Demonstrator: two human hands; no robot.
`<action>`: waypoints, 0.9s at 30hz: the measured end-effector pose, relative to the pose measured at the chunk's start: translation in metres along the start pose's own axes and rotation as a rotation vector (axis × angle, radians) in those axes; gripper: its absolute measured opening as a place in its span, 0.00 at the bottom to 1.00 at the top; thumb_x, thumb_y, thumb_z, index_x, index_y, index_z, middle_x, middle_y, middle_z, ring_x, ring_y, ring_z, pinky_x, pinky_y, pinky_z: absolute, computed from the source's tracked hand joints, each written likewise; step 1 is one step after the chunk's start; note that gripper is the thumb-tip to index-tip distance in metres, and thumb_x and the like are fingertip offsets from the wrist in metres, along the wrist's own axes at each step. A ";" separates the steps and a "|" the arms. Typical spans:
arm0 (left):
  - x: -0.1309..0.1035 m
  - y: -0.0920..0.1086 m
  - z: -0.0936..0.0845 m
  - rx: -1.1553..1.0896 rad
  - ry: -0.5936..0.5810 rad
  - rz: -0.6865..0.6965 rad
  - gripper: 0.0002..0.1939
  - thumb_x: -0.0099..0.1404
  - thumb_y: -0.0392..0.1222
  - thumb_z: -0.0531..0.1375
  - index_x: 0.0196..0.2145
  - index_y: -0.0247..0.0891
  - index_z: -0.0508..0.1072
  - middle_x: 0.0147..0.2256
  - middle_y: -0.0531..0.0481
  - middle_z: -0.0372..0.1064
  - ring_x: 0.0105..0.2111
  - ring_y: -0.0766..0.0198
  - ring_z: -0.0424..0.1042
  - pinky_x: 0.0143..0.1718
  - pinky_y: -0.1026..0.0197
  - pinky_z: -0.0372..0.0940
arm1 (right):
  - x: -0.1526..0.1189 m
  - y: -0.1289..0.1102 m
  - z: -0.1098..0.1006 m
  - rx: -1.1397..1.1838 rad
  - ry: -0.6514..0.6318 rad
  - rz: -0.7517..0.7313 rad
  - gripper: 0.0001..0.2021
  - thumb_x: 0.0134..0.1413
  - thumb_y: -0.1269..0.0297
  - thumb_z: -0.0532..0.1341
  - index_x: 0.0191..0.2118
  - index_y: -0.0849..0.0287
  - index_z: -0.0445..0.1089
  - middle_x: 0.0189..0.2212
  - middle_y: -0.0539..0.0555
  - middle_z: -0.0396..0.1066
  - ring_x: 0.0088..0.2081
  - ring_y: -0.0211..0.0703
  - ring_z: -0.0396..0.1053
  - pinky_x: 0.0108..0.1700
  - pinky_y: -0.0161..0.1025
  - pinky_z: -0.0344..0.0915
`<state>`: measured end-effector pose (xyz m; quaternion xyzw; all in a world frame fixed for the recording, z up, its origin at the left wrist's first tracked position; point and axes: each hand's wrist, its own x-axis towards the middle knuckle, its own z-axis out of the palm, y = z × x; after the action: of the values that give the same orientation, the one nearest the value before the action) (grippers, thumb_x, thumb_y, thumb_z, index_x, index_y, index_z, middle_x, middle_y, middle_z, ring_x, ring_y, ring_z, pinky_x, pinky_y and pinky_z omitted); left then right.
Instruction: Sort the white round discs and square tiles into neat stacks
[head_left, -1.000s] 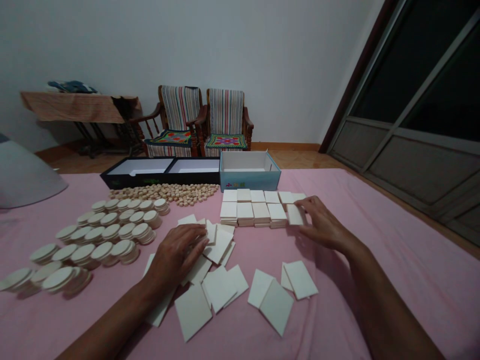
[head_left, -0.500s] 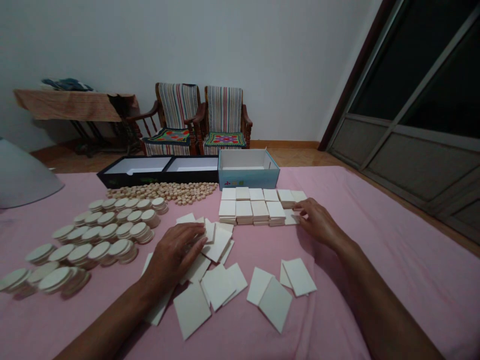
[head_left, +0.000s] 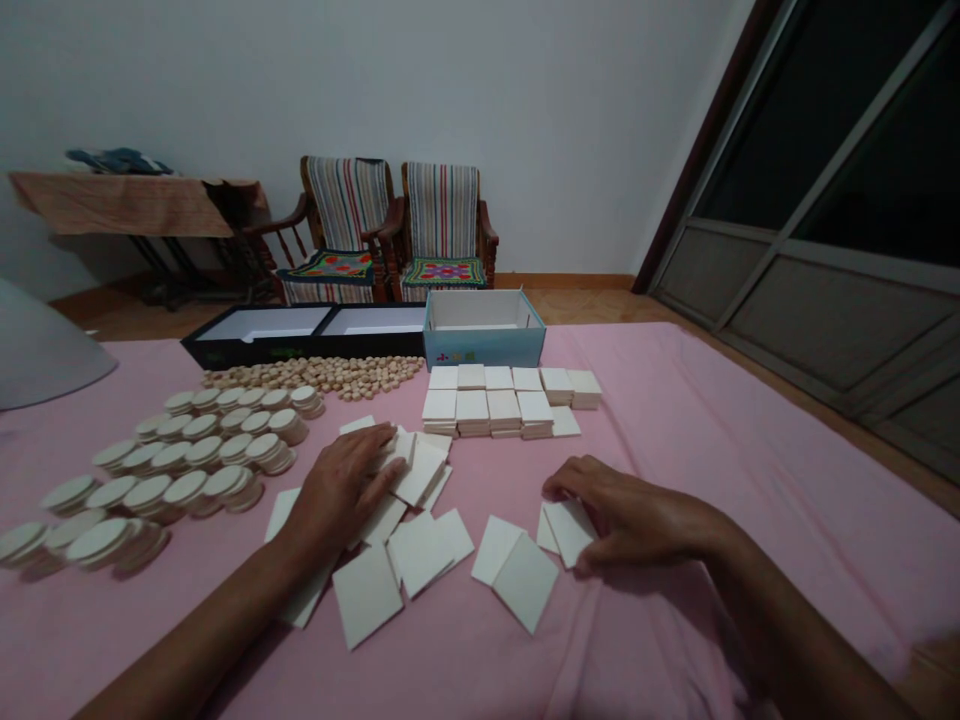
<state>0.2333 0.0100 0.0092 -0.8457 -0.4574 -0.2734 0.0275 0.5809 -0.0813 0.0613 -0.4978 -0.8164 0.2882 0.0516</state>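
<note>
My left hand (head_left: 341, 490) rests on a loose heap of pale square tiles (head_left: 422, 470), its fingers laid over them and the thumb apart. My right hand (head_left: 622, 515) is closed around the edges of a square tile (head_left: 570, 532) on the cloth, thumb at its near side and fingertips at its far side. Another tile (head_left: 546, 535) lies partly under that one. Two overlapping tiles (head_left: 526, 583) lie between the hands. Beyond them stand neat rows of stacked square tiles (head_left: 472, 410), with a single low tile (head_left: 565, 422) at the front right end.
Stacks of round wooden discs (head_left: 202, 455) fill the left side. Behind them lie many small wooden pieces (head_left: 322, 377), a black two-part tray (head_left: 259, 350) and a light blue box (head_left: 487, 348). Everything sits on a pink cloth (head_left: 675, 400). Two chairs (head_left: 442, 215) stand near the wall.
My right hand has left the low tile at the end of the rows, come nearer to me and closed on a loose tile. My left hand stays on the heap. The view has shifted slightly.
</note>
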 end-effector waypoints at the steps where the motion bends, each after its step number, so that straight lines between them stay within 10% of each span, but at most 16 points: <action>1: 0.001 0.001 0.002 -0.003 -0.009 -0.006 0.24 0.65 0.55 0.50 0.50 0.36 0.69 0.50 0.39 0.70 0.50 0.51 0.68 0.50 0.50 0.64 | -0.003 -0.001 0.002 -0.013 -0.003 -0.009 0.31 0.38 0.63 0.69 0.52 0.60 0.63 0.47 0.58 0.62 0.48 0.49 0.59 0.50 0.45 0.59; 10: 0.009 0.019 0.007 -0.036 -0.062 -0.003 0.25 0.66 0.54 0.49 0.51 0.34 0.69 0.49 0.39 0.70 0.50 0.50 0.68 0.50 0.47 0.64 | -0.009 0.010 0.003 -0.088 0.144 -0.021 0.23 0.45 0.70 0.62 0.51 0.59 0.64 0.45 0.59 0.63 0.47 0.49 0.61 0.49 0.45 0.60; 21: 0.021 0.040 0.005 -0.112 -0.098 0.013 0.21 0.65 0.50 0.52 0.50 0.37 0.70 0.48 0.40 0.71 0.48 0.50 0.69 0.48 0.48 0.65 | 0.050 0.076 -0.011 -0.218 0.568 0.082 0.26 0.47 0.65 0.63 0.55 0.55 0.63 0.48 0.59 0.67 0.52 0.51 0.61 0.52 0.48 0.60; 27: 0.018 0.039 0.003 -0.074 -0.103 0.048 0.20 0.66 0.51 0.52 0.48 0.37 0.71 0.47 0.40 0.71 0.47 0.51 0.70 0.47 0.48 0.66 | 0.041 0.058 -0.005 -0.071 0.629 -0.011 0.13 0.53 0.65 0.59 0.45 0.59 0.69 0.40 0.57 0.72 0.41 0.46 0.68 0.44 0.44 0.65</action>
<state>0.2730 0.0023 0.0234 -0.8698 -0.4275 -0.2455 -0.0211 0.6072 -0.0250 0.0269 -0.5595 -0.7728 0.0912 0.2856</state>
